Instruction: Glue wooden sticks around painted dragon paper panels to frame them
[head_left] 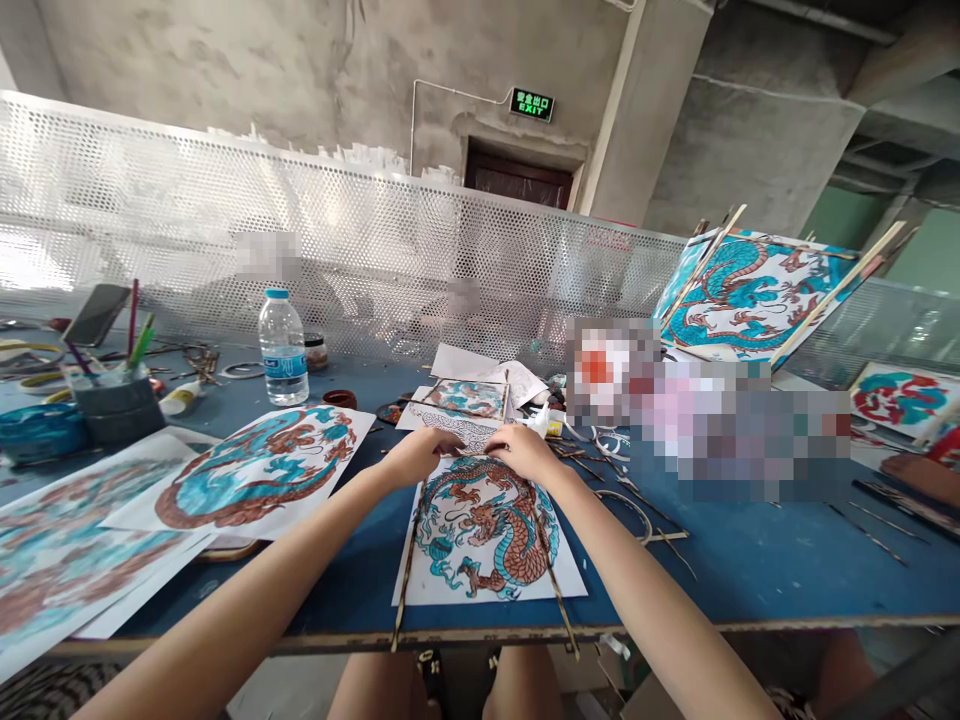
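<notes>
A sheet of paper printed with a red and teal dragon point(491, 535) lies on the blue table point(750, 560) in front of me. Thin bamboo sticks point(409, 565) lie along its left and right sides and across its top edge. My left hand point(416, 455) and my right hand point(525, 450) rest side by side at the sheet's top edge. Both have their fingers curled and pinched on the thin stick that crosses there.
More dragon prints point(259, 470) lie to the left, a framed dragon kite point(750, 290) stands at the back right. A water bottle point(283, 348), a cup of pens point(112, 395), a phone point(97, 313) and loose bamboo strips point(645, 510) sit around. A perforated metal screen point(375, 240) backs the table.
</notes>
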